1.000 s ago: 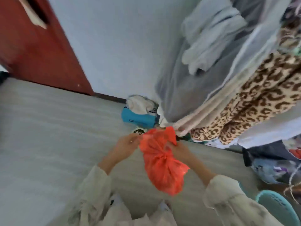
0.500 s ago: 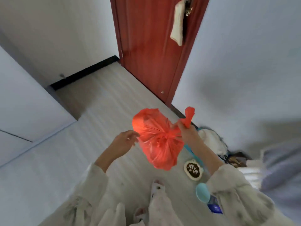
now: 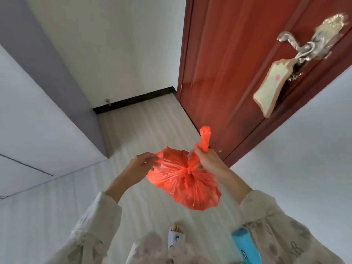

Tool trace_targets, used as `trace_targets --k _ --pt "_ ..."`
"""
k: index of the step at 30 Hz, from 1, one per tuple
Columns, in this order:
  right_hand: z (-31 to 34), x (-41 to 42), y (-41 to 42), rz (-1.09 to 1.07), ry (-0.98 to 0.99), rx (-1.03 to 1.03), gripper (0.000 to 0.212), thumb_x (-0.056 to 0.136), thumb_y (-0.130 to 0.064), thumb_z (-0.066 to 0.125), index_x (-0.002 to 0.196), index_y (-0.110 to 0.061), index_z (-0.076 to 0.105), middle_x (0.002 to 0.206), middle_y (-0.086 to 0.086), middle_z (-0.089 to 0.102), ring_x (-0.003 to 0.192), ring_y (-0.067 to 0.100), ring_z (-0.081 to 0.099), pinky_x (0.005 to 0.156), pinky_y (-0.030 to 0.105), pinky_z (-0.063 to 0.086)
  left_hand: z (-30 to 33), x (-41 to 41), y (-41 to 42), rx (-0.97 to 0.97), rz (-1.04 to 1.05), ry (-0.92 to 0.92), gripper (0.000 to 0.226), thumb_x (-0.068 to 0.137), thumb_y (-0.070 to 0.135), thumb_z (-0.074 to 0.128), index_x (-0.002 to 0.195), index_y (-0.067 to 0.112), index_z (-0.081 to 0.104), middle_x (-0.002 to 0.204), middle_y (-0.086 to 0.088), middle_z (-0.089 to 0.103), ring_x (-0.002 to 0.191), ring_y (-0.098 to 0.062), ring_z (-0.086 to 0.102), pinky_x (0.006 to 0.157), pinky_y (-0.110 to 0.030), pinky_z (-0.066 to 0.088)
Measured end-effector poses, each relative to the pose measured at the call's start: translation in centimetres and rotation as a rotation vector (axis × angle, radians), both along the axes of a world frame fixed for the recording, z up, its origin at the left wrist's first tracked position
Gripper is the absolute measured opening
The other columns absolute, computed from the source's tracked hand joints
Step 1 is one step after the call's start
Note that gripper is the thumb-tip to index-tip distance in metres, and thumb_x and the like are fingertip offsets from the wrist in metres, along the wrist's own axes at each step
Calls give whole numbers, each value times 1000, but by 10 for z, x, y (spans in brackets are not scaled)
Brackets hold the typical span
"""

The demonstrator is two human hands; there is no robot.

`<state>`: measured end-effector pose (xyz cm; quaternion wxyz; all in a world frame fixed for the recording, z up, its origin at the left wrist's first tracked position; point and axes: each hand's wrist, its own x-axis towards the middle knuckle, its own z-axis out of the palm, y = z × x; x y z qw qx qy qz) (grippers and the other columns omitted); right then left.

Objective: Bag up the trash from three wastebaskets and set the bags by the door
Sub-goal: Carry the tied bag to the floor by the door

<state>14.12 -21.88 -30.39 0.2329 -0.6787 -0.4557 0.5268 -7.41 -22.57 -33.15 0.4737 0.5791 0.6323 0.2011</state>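
Observation:
An orange-red plastic trash bag (image 3: 187, 184), knotted at its neck, hangs in front of me above the pale wood floor. My right hand (image 3: 204, 160) grips one twisted handle of the bag, whose end sticks up above my fist. My left hand (image 3: 143, 164) pinches the bag's other loose edge at the left. The red-brown door (image 3: 228, 63) stands shut just beyond the bag, at the upper right.
A metal door handle (image 3: 308, 44) with a cream tag (image 3: 270, 88) hanging from it juts out at the upper right. White walls flank the door; a white and grey cabinet (image 3: 38, 121) fills the left. My slippered foot (image 3: 176, 237) and a blue object (image 3: 245, 244) are below.
My view has swung from the clothes rack and tissue box round to the door, which is now much closer. Both hands keep hold of the bag.

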Motion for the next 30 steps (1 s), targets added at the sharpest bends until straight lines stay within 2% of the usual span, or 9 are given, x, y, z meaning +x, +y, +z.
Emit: trace_targets --k 3,6,11,13,17,20,24,27,30 --pt "3 -4 69 63 -11 -7 43 97 -35 35 66 -22 61 84 5 64 64 14 59 55 20 47 -2 -6 56 -2 67 16 28 88 1 38 89 18 60 82 -4 64 50 9 56 50 -3 40" --pt "-1 -11 136 101 -9 -12 42 98 -33 33 68 -20 60 85 7 64 64 15 60 55 19 47 -6 -13 110 -16 99 5 28 88 -1 37 91 15 59 81 -4 63 50 11 57 50 -2 39" --pt "-15 -34 259 67 7 -51 43 97 -32 36 64 -20 61 90 13 67 81 26 64 75 35 53 -17 -37 223 -27 110 -33 28 89 -3 35 94 12 59 80 -2 62 61 -4 59 48 -3 39" --pt "-21 -47 309 47 5 -67 43 97 -32 37 63 -20 61 90 11 67 85 27 64 82 39 54 -21 -50 274 -31 100 -43 30 89 -3 33 95 11 59 76 0 61 57 0 58 45 -6 39" --pt "-28 -74 401 -33 128 -128 36 98 -25 40 68 -15 57 81 2 62 87 23 60 81 31 53 -25 -83 374 -53 111 -19 31 91 0 33 102 7 61 82 -5 61 62 -5 58 47 -6 40" --pt "-33 -85 470 -52 176 -165 29 97 -23 43 74 -14 59 97 8 64 99 25 63 89 32 51 -31 -102 443 -79 111 -24 28 91 1 34 98 12 59 78 -3 61 52 3 57 47 -5 40" --pt "-44 -98 561 -103 267 -201 18 96 -21 44 88 -14 59 111 8 62 107 22 60 91 33 49 -45 -114 517 -145 106 -25 24 91 2 36 96 13 57 74 4 60 60 -5 58 46 -4 39" --pt "-60 -107 632 -83 333 -236 21 97 -23 43 88 -13 59 116 11 61 112 25 59 92 33 47 -60 -116 572 -196 130 -44 27 91 -1 35 100 8 58 75 -1 59 49 7 57 46 -4 39" --pt "-94 -109 704 -59 305 -278 24 95 -25 46 111 -10 55 123 10 59 118 26 56 85 29 51 -83 -111 633 -239 169 -66 29 93 0 34 108 -1 58 76 1 57 48 12 56 46 -4 40"
